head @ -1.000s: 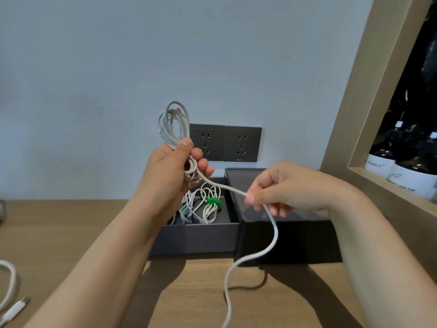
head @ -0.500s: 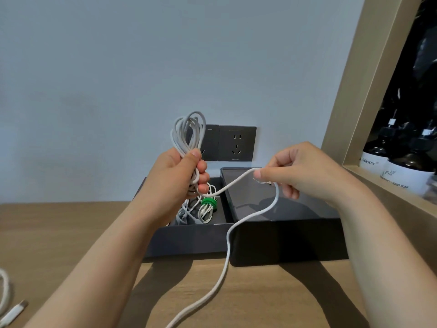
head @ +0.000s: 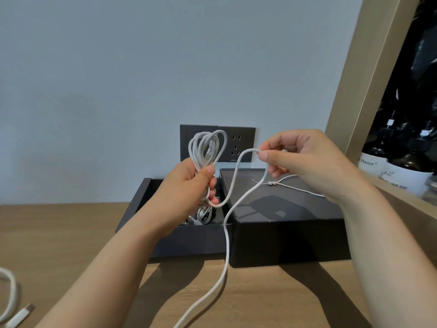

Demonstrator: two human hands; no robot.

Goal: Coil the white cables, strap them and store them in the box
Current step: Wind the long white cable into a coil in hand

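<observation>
**White cable being coiled above the open box**

A bunch of white cable loops (head: 207, 150) is being gripped in the closed left hand (head: 189, 185) above the dark grey open box (head: 142, 204). The loose strand is being pinched by the right hand (head: 305, 162) over the dark glossy lid (head: 283, 209), its tail trailing down across the wooden tabletop (head: 59, 233).

Left hand (head: 186, 185) hides box's (head: 142, 200) coiled cables (head: 204, 215).

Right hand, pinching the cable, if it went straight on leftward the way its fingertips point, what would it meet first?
Probably the coiled loops held up by the left hand; depth is unclear from this view.
</observation>
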